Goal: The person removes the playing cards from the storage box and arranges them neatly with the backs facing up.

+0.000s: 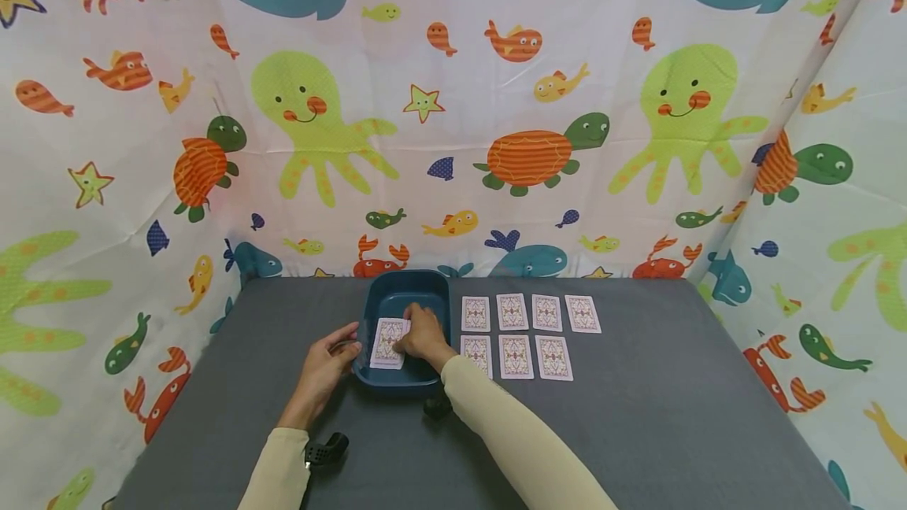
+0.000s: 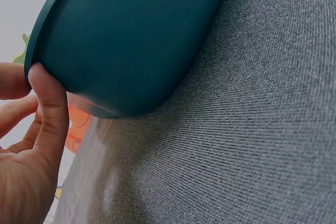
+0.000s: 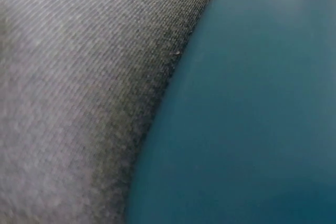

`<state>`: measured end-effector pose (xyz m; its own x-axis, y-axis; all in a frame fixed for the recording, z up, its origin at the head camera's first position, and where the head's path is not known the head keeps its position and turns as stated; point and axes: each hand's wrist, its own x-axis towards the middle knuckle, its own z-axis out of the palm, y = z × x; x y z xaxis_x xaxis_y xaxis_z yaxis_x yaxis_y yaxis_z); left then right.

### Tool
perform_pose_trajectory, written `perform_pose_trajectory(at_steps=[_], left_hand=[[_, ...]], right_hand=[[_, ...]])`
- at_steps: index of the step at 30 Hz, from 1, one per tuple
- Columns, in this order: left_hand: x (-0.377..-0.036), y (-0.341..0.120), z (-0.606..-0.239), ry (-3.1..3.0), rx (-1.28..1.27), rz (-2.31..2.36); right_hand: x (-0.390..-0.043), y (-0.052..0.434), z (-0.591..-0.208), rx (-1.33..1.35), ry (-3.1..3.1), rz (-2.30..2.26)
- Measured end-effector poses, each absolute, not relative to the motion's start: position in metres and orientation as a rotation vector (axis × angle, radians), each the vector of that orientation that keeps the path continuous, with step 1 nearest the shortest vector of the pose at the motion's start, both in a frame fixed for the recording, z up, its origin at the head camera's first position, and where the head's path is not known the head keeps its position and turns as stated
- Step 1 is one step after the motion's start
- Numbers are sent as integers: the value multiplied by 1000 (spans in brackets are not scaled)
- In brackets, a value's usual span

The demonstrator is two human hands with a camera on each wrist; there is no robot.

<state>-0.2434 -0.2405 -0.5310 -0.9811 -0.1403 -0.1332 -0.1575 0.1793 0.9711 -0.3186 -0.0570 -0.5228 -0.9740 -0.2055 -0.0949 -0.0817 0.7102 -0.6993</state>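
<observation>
A dark teal plastic tray [image 1: 405, 283] stands on the table with a stack of face-down playing cards [image 1: 388, 341] in it. At its left side, my left hand [image 1: 322, 372] pinches the rim, with the thumb [image 2: 50, 95] against the outer wall. My right hand [image 1: 425, 337] reaches over the near right side into the tray. Its thumb and fingers are curled at the right edge of the stack, at a card there; the fingertips are partly hidden. The right wrist view shows only the tray's outer wall [image 3: 241, 108] and the cloth.
Right of the tray, several face-down cards [image 1: 516, 356] lie in two rows on the grey cloth-covered table [image 1: 659, 408]. A white curtain [image 1: 453, 171] printed with sea animals hangs behind the table and at both sides.
</observation>
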Motion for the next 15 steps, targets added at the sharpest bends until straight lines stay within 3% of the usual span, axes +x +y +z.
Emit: perform_pose_trajectory(at_steps=[15], left_hand=[[-243, -241, -532, 2402, -293, 1978]], right_hand=[[-317, -57, -518, -250, 2708, -1341]])
